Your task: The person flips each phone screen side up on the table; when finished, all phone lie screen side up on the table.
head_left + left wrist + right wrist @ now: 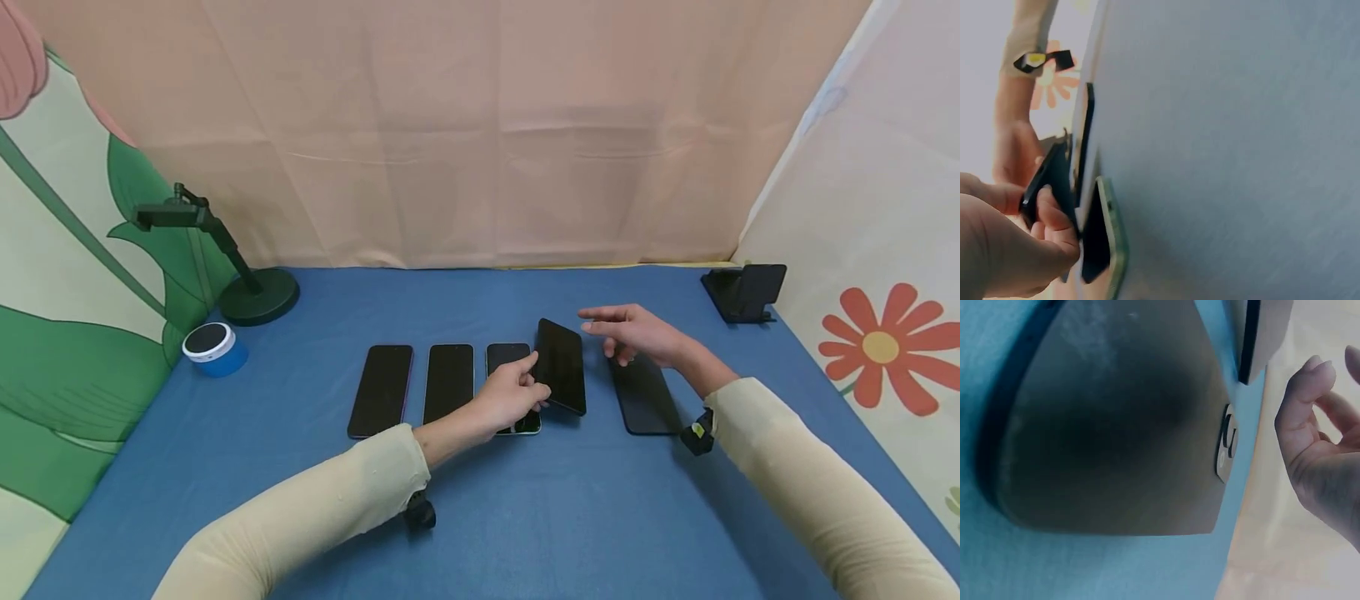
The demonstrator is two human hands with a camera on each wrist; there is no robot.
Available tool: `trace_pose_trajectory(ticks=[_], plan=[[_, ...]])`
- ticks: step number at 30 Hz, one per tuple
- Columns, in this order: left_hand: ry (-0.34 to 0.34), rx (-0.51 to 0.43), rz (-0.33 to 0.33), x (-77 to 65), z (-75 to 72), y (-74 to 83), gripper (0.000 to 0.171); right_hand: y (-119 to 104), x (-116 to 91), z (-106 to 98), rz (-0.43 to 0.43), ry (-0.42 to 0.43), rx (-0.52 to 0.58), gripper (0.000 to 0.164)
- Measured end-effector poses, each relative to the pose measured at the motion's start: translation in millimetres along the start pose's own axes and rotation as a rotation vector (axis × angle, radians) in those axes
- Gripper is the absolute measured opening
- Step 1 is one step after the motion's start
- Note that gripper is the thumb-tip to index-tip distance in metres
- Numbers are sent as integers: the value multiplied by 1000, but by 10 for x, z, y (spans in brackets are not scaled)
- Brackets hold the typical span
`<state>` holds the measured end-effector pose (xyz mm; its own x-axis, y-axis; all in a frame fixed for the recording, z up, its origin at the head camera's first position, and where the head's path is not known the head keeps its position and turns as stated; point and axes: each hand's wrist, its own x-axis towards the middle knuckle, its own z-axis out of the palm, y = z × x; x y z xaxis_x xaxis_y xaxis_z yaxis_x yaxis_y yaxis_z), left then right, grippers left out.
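Observation:
My left hand pinches a black phone by its left edge, thumb on one side and fingers on the other. The phone is tilted up off the table, its dark face toward the head camera. Under that hand lies a phone with a pale green edge, partly hidden. My right hand hovers to the right with index finger extended and other fingers loosely bent, holding nothing. Below it a dark phone lies back up; its camera bump shows in the right wrist view.
Two more phones, one at far left and one beside it, lie screen up in the row. Behind them on the left stand a dark green stand and a blue-and-white round device. A black folding holder sits at the back right.

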<state>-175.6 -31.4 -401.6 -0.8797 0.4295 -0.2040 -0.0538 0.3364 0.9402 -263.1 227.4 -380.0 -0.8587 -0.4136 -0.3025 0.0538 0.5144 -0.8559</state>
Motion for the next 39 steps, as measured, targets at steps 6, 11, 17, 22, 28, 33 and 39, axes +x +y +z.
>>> trace_pose_trajectory(ticks=[6,11,17,22,28,33,39], plan=[[33,-295,-37,-2,73,-94,69,52,20,49,48,-9,-28,75],[49,-349,-20,-4,118,-115,70,91,50,103,64,-14,-8,80],[31,-327,2,-3,123,-92,71,121,57,119,45,-10,43,77],[2,-227,-5,-11,92,-92,74,124,46,120,34,1,73,78],[-70,-170,-45,-41,33,-49,83,95,43,113,27,-7,76,79],[-90,-114,-78,-40,12,5,89,82,58,97,28,-27,80,76],[-113,-59,-120,-31,45,22,92,110,63,115,53,-73,79,75]])
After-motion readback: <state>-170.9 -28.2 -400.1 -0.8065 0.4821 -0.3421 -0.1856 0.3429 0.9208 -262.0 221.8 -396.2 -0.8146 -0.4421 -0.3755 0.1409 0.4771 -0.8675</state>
